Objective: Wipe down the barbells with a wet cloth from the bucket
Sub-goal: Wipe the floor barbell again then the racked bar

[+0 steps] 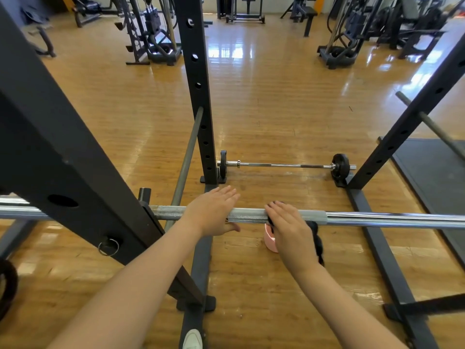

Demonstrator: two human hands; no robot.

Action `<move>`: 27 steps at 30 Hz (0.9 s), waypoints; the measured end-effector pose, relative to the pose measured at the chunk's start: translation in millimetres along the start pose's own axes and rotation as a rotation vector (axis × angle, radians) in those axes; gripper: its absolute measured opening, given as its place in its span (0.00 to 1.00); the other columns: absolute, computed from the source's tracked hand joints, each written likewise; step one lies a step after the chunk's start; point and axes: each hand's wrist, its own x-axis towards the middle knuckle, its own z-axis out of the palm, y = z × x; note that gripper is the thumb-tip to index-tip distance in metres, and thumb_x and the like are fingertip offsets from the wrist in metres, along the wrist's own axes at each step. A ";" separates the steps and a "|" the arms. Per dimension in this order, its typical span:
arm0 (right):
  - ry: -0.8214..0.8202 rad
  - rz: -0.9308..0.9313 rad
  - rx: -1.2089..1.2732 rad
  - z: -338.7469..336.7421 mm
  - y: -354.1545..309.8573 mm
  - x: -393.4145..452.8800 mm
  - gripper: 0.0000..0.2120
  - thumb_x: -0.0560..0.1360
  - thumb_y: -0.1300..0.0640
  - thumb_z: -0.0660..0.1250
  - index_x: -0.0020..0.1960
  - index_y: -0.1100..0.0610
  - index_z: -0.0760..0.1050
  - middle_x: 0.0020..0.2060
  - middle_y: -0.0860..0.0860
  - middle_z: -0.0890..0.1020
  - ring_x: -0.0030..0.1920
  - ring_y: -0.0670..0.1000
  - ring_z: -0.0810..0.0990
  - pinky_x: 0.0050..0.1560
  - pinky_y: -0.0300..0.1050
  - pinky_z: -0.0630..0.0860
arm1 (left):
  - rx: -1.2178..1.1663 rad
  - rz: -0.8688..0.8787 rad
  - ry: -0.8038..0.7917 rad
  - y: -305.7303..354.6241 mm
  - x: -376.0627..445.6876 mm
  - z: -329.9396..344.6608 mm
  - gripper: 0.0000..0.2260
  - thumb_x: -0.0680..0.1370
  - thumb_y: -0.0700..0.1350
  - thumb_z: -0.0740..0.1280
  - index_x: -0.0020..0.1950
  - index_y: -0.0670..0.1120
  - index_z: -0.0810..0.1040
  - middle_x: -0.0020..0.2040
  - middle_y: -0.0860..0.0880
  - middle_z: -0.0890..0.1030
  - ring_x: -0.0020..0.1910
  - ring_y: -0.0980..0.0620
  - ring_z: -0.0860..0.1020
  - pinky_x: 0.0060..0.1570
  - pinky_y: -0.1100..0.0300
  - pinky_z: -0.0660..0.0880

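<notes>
barbell: silver steel, cross-hatched grip band | cloth: black | bucket: pale pink | rack: matte black | floor: glossy honey-brown planks | shoe: white

Two barbells, two hands, one dark cloth, one pink bucket.

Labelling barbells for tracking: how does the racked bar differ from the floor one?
The racked bar sits raised on the rack, near, under both hands; the floor barbell lies on the wood floor farther off, untouched. The racked bar shows no plates in view; the floor barbell carries a black plate at each end. Both are chrome, lying crosswise.
</notes>
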 end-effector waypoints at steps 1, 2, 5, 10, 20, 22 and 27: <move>-0.045 -0.018 0.010 0.4 1.6 0.0 0.21 0.61 0.72 0.77 0.54 0.65 0.80 0.51 0.59 0.83 0.53 0.58 0.82 0.55 0.56 0.77 | 0.006 -0.001 0.000 0.4 -0.7 -0.1 0.39 0.76 0.65 0.59 0.78 0.45 0.50 0.78 0.48 0.52 0.77 0.52 0.48 0.73 0.59 0.43; -0.084 -0.033 0.009 -2.9 9.0 -2.2 0.24 0.61 0.72 0.77 0.56 0.64 0.80 0.53 0.58 0.82 0.54 0.57 0.81 0.57 0.54 0.76 | 0.013 0.000 0.002 0.3 -1.0 -0.4 0.38 0.77 0.65 0.58 0.78 0.45 0.50 0.78 0.48 0.52 0.77 0.52 0.49 0.73 0.59 0.43; -0.080 -0.015 -0.041 -26.7 44.1 -17.2 0.20 0.67 0.69 0.70 0.59 0.63 0.78 0.58 0.56 0.80 0.58 0.57 0.79 0.64 0.48 0.70 | 0.036 0.003 0.021 -1.2 -0.5 0.9 0.36 0.78 0.63 0.59 0.78 0.45 0.50 0.78 0.47 0.53 0.77 0.52 0.49 0.73 0.57 0.42; -0.021 0.181 -0.137 -38.0 62.5 -26.7 0.28 0.57 0.78 0.75 0.56 0.67 0.78 0.54 0.61 0.81 0.55 0.61 0.80 0.60 0.57 0.70 | 0.043 0.002 0.026 -0.8 0.5 3.3 0.33 0.80 0.59 0.59 0.78 0.45 0.50 0.78 0.48 0.52 0.77 0.52 0.49 0.73 0.57 0.44; -0.156 -0.027 -0.036 -20.1 28.1 -6.6 0.32 0.57 0.74 0.78 0.60 0.64 0.77 0.56 0.58 0.81 0.57 0.58 0.80 0.59 0.56 0.72 | 0.053 -0.003 0.011 -0.7 0.9 0.3 0.32 0.80 0.58 0.58 0.78 0.45 0.51 0.78 0.48 0.53 0.77 0.52 0.49 0.74 0.56 0.44; -0.166 0.013 -0.066 -31.8 44.8 -14.3 0.33 0.58 0.74 0.77 0.62 0.64 0.76 0.58 0.58 0.79 0.59 0.59 0.78 0.60 0.58 0.71 | 0.053 -0.001 0.012 -0.9 -0.2 0.1 0.32 0.80 0.58 0.58 0.78 0.45 0.51 0.78 0.48 0.53 0.77 0.52 0.49 0.73 0.56 0.44; -0.012 0.148 -0.116 -26.0 52.7 -27.8 0.22 0.64 0.73 0.72 0.57 0.68 0.78 0.55 0.61 0.80 0.56 0.62 0.79 0.60 0.59 0.72 | 0.059 -0.005 0.021 -0.1 -0.9 1.4 0.32 0.80 0.58 0.58 0.78 0.44 0.52 0.78 0.48 0.53 0.77 0.52 0.50 0.74 0.55 0.44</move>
